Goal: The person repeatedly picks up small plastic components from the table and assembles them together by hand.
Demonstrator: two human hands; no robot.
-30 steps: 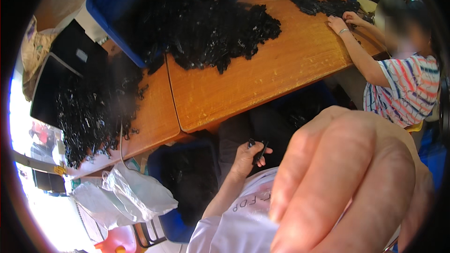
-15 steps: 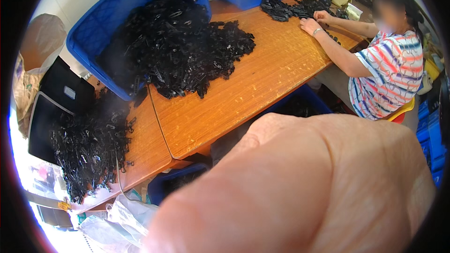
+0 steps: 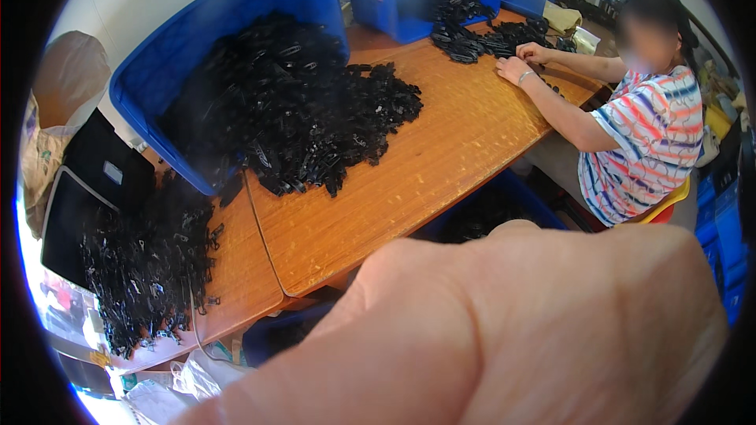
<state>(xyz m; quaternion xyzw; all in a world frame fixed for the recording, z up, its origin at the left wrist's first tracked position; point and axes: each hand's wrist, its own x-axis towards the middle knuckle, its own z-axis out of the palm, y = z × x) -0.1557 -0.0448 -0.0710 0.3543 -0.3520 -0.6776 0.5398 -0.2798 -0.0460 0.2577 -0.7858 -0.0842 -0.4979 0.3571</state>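
Note:
A large hand, which looks like my right hand (image 3: pixel 551 323), fills the lower right of the view very close to the camera. Broad skin and creases show, and a thick part runs off the lower left edge. Its fingertips are out of sight, so whether it grips anything cannot be made out. My left hand does not appear. Beyond it stands a worn orange-brown wooden table (image 3: pixel 354 224). A heap of small black plastic clip-like parts (image 3: pixel 315 126) spills onto it from a tipped blue bin (image 3: pixel 150 86).
Another black heap (image 3: pixel 150 260) lies at the near left beside a black container (image 3: pixel 110 165). At the far right a person in a striped shirt (image 3: pixel 642 142) handles black parts (image 3: pixel 512 35). Blue bins (image 3: pixel 386 0) stand behind; a plastic bag (image 3: pixel 201 378) is below the table edge.
The near hand now sits lower and farther left in the view. The table and heaps appear slightly lower, as the view has tilted up a little.

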